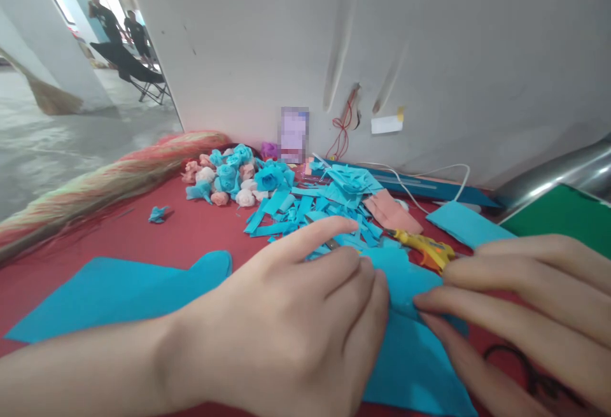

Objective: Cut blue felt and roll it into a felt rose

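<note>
A blue sheet of paper [405,366], layered or folded, lies under and between my two hands near the table's front. My left hand [296,315] is curled at its edge, index finger stretched out, the other fingers closed on the paper; its thumb is hidden. At the right, my right hand [520,302] pinches the paper's edge between thumb and fingertips. Just beyond my right fingers lies a yellow glue gun [427,250]. Another flat blue sheet [124,293] is spread left of my left wrist.
Paper flowers [226,178] in blue, pink and white are heaped at the back. Beside them are blue paper scraps [305,207] and a pink paper piece [392,211]. A blurred-out upright rectangle [293,135] stands against the white panel. Dark-handled scissors [529,372] lie by my right hand.
</note>
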Available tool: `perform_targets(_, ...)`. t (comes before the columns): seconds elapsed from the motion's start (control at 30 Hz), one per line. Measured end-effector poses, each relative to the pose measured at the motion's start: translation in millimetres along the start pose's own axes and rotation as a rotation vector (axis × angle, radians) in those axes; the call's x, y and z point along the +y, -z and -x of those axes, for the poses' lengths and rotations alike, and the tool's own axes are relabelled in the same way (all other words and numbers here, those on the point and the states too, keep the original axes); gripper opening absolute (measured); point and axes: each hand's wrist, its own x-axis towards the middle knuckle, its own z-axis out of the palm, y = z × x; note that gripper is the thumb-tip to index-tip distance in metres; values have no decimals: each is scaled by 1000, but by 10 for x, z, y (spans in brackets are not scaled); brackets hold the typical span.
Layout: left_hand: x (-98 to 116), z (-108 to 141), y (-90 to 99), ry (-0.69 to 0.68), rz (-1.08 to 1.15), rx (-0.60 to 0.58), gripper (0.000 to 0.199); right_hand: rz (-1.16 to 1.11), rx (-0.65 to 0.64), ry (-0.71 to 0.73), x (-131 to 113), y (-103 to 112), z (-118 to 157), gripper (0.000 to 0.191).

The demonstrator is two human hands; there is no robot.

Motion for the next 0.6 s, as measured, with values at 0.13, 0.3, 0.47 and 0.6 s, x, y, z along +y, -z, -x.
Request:
perform_targets(0.13,-5,-4,-9,-12,1,-27,38,58,-18,7,26,-20,75,9)
perform_targets(0.3,17,4,-48,65,71,-61,39,58,-91,9,11,-4,80,11)
perform_targets(0.47,27,33,-97,107,145,-81,37,84,-128,36,-18,-36,17,17)
perform_targets(0.6,22,58,-123,103,135,-135,36,90,-150,14,-31,-81,54,15)
